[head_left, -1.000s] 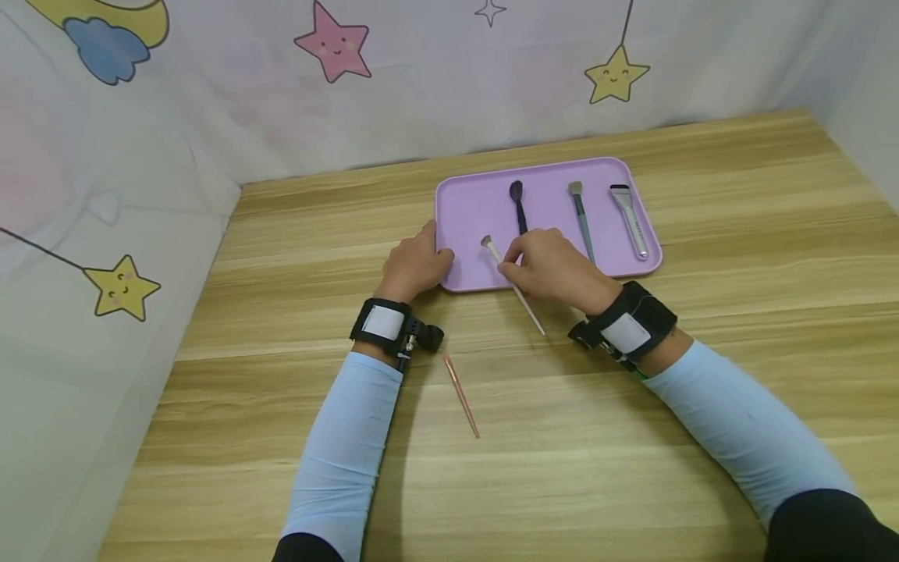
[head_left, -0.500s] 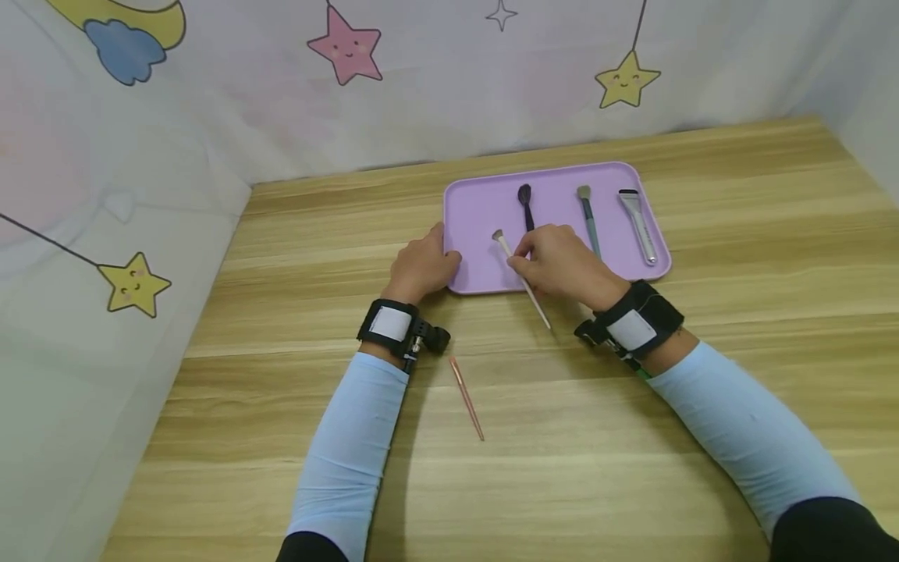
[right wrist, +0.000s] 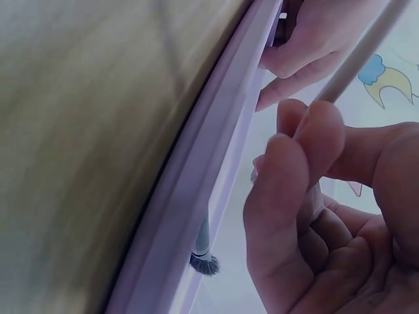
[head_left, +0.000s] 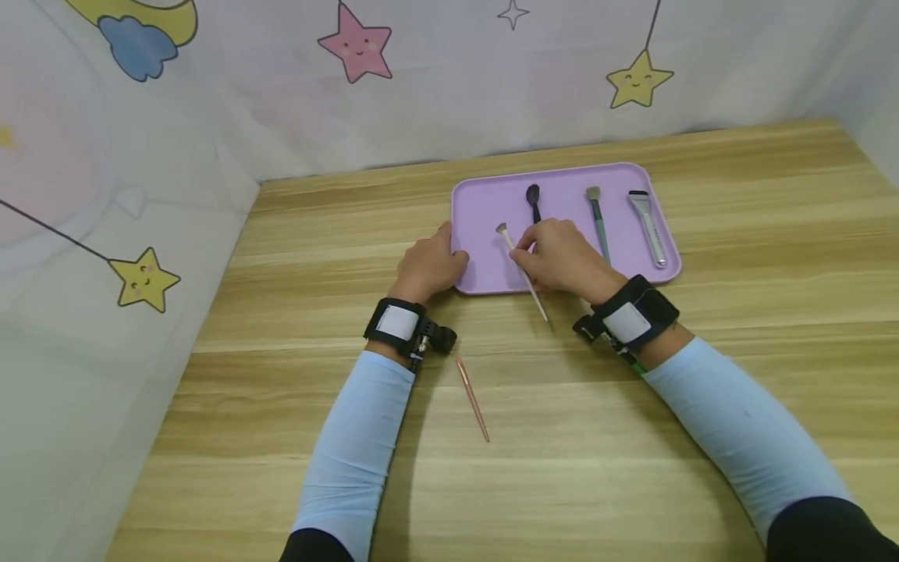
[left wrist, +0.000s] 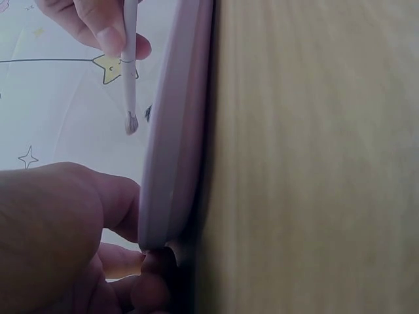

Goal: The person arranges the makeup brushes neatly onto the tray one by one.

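My right hand (head_left: 562,254) pinches a slim white makeup brush (head_left: 536,297) between thumb and fingers, slanted over the front part of a lilac tray (head_left: 485,207). Its bristles point toward the back left and its handle end reaches past the front rim. My left hand (head_left: 431,265) grips the tray's left end; in the left wrist view, the thumb is at the rim and the other fingers (left wrist: 150,291) are beneath it. On the tray lie a black brush (head_left: 534,201), partly hidden by my right hand, a green-handled brush (head_left: 598,218) and a silver flat-headed brush (head_left: 648,226).
A thin rose-gold brush (head_left: 474,402) lies on the wooden table (head_left: 597,468), in front of the tray and between my forearms. A white curtain (head_left: 442,101) printed with stars hangs behind the table and along its left side.
The white brush and my right hand have shifted slightly farther back over the tray. My left hand stays on the tray's left end. The whole head view has drifted a little.
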`<state>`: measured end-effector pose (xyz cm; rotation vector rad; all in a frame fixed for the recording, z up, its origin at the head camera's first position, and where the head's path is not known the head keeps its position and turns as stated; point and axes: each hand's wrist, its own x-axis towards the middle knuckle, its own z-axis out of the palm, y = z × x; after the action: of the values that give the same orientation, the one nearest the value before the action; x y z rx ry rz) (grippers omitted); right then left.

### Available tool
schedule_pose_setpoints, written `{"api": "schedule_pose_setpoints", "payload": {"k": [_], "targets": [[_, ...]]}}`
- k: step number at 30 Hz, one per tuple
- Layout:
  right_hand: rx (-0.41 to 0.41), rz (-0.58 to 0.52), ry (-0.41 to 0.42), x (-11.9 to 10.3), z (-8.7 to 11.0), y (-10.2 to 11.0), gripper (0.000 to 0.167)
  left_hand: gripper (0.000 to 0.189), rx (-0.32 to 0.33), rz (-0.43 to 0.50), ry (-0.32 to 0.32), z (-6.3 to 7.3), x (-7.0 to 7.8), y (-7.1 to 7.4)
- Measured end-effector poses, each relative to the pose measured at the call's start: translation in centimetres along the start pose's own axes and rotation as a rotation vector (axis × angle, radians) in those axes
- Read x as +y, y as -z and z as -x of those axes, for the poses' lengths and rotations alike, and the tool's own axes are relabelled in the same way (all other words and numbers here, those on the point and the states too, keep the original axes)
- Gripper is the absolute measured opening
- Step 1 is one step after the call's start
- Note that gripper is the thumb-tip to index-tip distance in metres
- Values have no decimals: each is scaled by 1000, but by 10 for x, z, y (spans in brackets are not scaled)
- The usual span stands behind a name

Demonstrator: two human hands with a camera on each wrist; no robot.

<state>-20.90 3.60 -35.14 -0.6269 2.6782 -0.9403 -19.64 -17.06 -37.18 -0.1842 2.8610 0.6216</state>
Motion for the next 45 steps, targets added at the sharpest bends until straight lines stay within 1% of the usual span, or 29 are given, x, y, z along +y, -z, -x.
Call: {"api": "schedule_pose_setpoints", "payload": {"k": [8,14,18,28,35,40,45], "targets": [[27,6,21,2,-7,1,25,69,4,-4,-4,-2,0,-2],[15,-39,-13,4,-12,2,24,69,5,-10,-13,-2,1,-3],[24,-63,-20,5,-18,1,24,68,7,-10,-12,-1,3,-3],[46,-56,-30,4,-32,0,23,68,4,-13,-2,-1,4,-2],[26,-90,-64,4,-42,1,24,68,3,-19,1,-1,2,-1],[35,-95,-62,2,-47,1,24,68,3,-18,3,0,1,0],[24,-97,-67,0,-51,-1,25,68,-1,-7,8,1,0,-1]]}}
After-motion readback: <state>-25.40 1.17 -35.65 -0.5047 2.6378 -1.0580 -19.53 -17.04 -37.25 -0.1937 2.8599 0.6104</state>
